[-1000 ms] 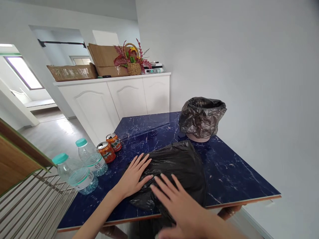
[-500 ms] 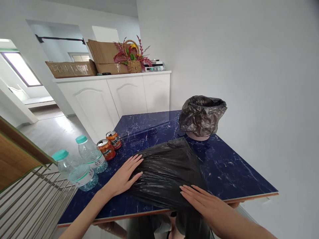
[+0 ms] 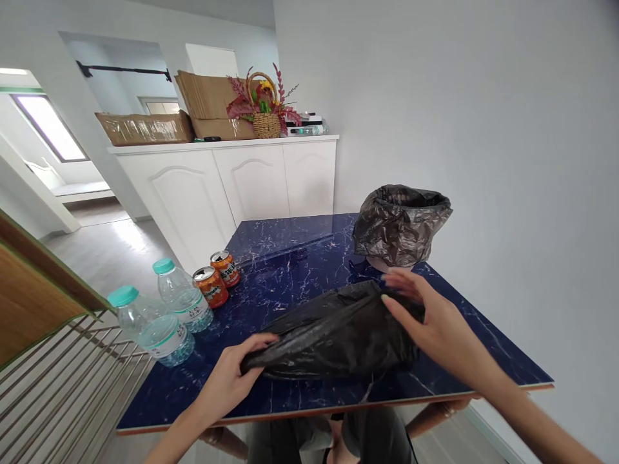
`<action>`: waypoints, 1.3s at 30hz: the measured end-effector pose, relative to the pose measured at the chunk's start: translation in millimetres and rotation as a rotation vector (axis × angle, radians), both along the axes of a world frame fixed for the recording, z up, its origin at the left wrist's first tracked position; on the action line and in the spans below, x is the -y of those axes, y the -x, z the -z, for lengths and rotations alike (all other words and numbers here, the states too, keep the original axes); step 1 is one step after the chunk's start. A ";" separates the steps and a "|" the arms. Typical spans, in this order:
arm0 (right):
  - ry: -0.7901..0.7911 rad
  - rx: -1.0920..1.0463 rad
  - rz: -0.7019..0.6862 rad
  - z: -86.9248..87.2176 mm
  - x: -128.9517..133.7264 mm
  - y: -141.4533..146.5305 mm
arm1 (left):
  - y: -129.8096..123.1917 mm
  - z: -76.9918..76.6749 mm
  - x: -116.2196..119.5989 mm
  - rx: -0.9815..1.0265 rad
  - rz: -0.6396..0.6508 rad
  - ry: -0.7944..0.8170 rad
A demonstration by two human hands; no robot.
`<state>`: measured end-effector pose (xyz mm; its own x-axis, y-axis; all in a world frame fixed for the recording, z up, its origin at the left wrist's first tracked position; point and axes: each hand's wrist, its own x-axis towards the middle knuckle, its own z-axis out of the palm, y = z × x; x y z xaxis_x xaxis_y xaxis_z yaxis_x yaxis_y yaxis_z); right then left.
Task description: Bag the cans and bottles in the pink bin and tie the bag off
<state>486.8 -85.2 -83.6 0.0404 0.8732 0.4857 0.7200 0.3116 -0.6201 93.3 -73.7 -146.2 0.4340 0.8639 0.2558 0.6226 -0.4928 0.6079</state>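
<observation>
A black plastic bag lies bunched into a long, narrow shape across the front of the blue marbled table. Its left end is gripped by my left hand, thumb below and fingers above. At the bag's right end is my right hand, slightly blurred, thumb and fingers apart over the plastic. Behind it stands a light-coloured bin lined with another black bag, its mouth open.
Two clear bottles with teal caps, the nearer and the farther, stand at the table's left beside two orange cans. A metal rack is at the lower left. Behind is a white cabinet with boxes and a flower basket.
The black bag was spread flat under both open palms; now it is gathered narrower. My left hand has closed on its left end, and my right hand has moved up and away from me.
</observation>
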 end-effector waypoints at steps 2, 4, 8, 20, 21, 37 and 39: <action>-0.286 0.118 -0.008 4.7 8.6 35.4 | -7.2 0.6 2.1 0.036 -0.166 -0.082; -0.375 0.358 -0.309 15.8 21.8 71.1 | -13.4 -3.6 6.2 -0.005 -0.275 -0.275; -0.267 0.569 -0.494 48.3 20.6 115.6 | -21.7 -15.2 12.0 -0.285 -0.046 -0.618; 0.281 0.500 -0.337 110.1 -71.3 83.3 | 1.6 13.5 -19.2 -0.521 0.263 -0.260; 0.302 0.495 -0.351 114.3 -74.0 73.8 | 4.8 14.8 -19.0 -0.515 0.263 -0.241; 0.236 0.292 -0.271 110.7 -79.1 9.1 | 37.9 5.7 12.5 -0.526 0.226 -0.204; 0.203 -0.031 -0.401 97.4 -58.6 35.2 | 42.6 4.0 24.5 -0.508 0.231 -0.241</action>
